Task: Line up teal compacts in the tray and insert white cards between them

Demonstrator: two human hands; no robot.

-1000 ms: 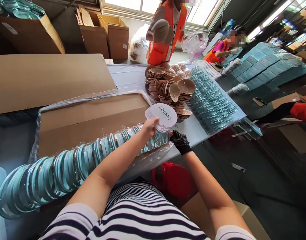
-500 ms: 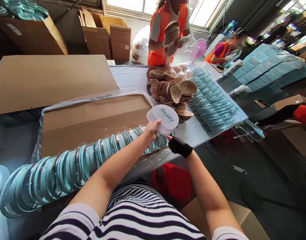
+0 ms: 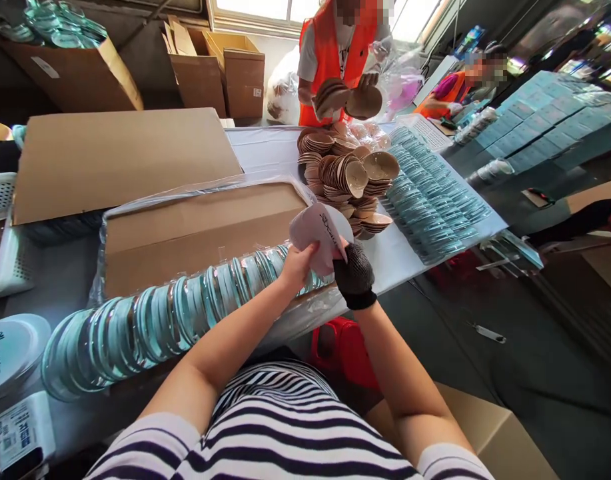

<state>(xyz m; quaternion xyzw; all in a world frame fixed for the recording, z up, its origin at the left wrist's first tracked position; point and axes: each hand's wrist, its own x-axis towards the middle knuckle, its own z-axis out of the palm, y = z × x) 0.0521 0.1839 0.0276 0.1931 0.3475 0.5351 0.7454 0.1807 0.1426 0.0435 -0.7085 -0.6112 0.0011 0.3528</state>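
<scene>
My left hand (image 3: 296,265) and my right hand (image 3: 354,272), which wears a black glove, both grip a stack of white round printed cards (image 3: 319,235) over the table's near edge. The stack is bent and tilted between the two hands. Just under them runs a long row of teal round lids (image 3: 175,313) standing on edge, in front of a flat cardboard box wrapped in clear plastic (image 3: 195,227).
A heap of tan cups (image 3: 352,177) and rows of teal lids (image 3: 430,200) lie further along the table. A person in an orange vest (image 3: 338,47) holds tan cups at the far end; another person (image 3: 452,90) sits to the right. Cardboard boxes (image 3: 120,153) fill the left; a red stool (image 3: 342,350) stands below.
My right hand has come up onto the card stack, which has turned from flat to bent and tilted. The person in the orange vest has lowered the tan cups.
</scene>
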